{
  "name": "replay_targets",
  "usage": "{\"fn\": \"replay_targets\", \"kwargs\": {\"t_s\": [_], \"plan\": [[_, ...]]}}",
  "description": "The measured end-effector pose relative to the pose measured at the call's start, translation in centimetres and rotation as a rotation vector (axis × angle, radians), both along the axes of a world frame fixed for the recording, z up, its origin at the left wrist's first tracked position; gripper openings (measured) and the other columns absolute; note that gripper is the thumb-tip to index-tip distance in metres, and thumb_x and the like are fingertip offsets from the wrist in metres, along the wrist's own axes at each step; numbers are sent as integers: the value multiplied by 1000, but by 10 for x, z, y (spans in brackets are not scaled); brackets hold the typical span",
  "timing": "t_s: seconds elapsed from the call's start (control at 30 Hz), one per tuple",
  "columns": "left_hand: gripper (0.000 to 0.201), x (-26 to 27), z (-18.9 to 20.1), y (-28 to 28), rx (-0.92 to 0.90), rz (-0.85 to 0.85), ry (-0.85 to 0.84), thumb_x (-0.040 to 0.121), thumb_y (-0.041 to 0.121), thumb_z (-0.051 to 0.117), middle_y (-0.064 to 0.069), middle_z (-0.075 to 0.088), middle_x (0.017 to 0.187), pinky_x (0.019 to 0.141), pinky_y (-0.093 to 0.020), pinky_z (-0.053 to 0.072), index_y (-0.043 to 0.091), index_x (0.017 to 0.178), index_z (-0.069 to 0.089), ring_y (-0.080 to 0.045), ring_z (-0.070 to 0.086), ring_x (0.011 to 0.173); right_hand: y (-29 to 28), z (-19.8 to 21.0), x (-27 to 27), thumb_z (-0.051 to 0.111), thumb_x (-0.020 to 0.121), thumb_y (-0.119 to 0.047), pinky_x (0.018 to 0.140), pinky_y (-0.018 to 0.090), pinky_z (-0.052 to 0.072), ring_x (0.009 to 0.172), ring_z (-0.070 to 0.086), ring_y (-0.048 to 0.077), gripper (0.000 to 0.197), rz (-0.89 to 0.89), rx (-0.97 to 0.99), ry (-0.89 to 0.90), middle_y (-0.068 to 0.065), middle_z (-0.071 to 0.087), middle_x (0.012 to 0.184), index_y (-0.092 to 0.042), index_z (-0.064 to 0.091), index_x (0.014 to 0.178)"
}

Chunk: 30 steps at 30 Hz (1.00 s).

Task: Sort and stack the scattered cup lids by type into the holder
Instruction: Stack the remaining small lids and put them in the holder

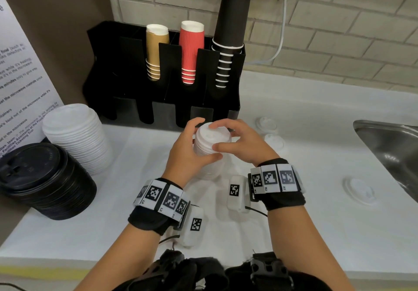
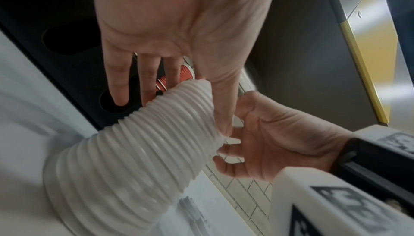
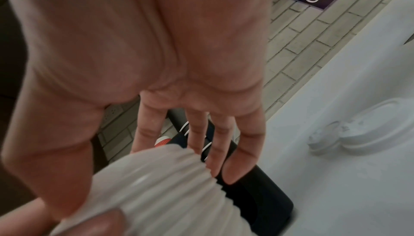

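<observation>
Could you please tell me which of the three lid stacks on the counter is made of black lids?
The black lid stack, nearest the counter's front-left corner. The large white stack behind it and the small white stack gripped by both hands are white.

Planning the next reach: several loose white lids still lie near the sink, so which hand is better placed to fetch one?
The right hand, probably. The loose white lids lie on its side of the counter, while the left hand wraps the small white lid stack and can steady it.
</observation>
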<state>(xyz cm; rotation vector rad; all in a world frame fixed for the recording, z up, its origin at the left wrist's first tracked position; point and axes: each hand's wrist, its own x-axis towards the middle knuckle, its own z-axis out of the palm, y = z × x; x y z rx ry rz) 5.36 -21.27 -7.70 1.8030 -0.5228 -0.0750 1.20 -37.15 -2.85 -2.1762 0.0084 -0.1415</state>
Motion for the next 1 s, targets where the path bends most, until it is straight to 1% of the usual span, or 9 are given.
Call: {"fn": "replay_targets", "kwargs": {"t_s": [0.1, 0.2, 0.27, 0.33, 0.5, 0.63, 0.8, 0.87, 1.0], "plan": [[63, -2, 2, 1, -3, -35, -28, 70, 23, 85, 7, 57, 122, 89, -32, 51, 29, 123, 51, -13, 53, 113, 3, 0, -1, 78, 75, -14, 98, 28, 43, 113, 50, 19, 39, -6, -3, 32, 0, 49, 119, -33, 62, 105], [54, -1, 2, 1, 22, -31, -28, 72, 23, 84, 2, 55, 124, 88, -30, 49, 27, 116, 53, -16, 50, 114, -3, 0, -8, 80, 75, -26, 99, 29, 42, 116, 49, 15, 48, -22, 19, 63, 0, 51, 124, -28, 55, 116], [53, 0, 2, 1, 38, -25, -24, 73, 22, 84, 4, 52, 126, 90, -28, 45, 30, 114, 52, -15, 48, 113, -19, 2, -17, 76, 76, -42, 85, 24, 43, 111, 50, 14, 56, -182, -43, 180, -2, 48, 126, -30, 49, 124], [51, -1, 2, 1, 40, -29, -8, 74, 21, 83, 6, 49, 126, 93, -33, 45, 32, 112, 51, -15, 46, 111, -42, 5, -32, 70, 77, -52, 73, 23, 38, 97, 51, 15, 58, -375, -208, 393, 0, 47, 124, -30, 48, 126], [49, -3, 3, 0, 47, -30, 5, 75, 19, 82, 2, 49, 128, 94, -33, 44, 28, 113, 52, -18, 47, 113, -76, -2, -68, 74, 76, -47, 82, 30, 36, 105, 52, 23, 60, -541, -394, 730, 3, 55, 125, -19, 51, 124], [49, -3, 5, 0, 59, -34, 14, 76, 19, 81, -1, 50, 129, 95, -35, 44, 25, 115, 52, -19, 47, 114, -69, -9, -81, 81, 68, -42, 75, 32, 42, 93, 54, 24, 64, -485, -487, 935, 3, 58, 105, -14, 53, 117], [49, -4, 7, 2, 53, -55, 28, 76, 22, 81, -1, 50, 129, 96, -38, 46, 26, 114, 51, -19, 47, 115, -57, -21, -85, 84, 65, -34, 89, 39, 50, 108, 57, 29, 75, -446, -569, 963, 9, 56, 122, -14, 46, 126], [49, -5, 7, 3, 49, -61, 27, 76, 24, 81, 0, 49, 129, 93, -34, 44, 29, 113, 50, -18, 47, 114, -54, -22, -84, 83, 66, -33, 87, 38, 50, 109, 56, 31, 74, -451, -579, 949, 10, 52, 124, -17, 45, 127], [47, -5, 5, 4, 49, -36, -7, 77, 22, 80, 3, 46, 128, 84, -15, 36, 30, 113, 51, -12, 44, 110, -53, -21, -79, 76, 70, -34, 75, 35, 43, 104, 54, 32, 59, -507, -529, 847, 7, 44, 116, -26, 47, 121]]}}
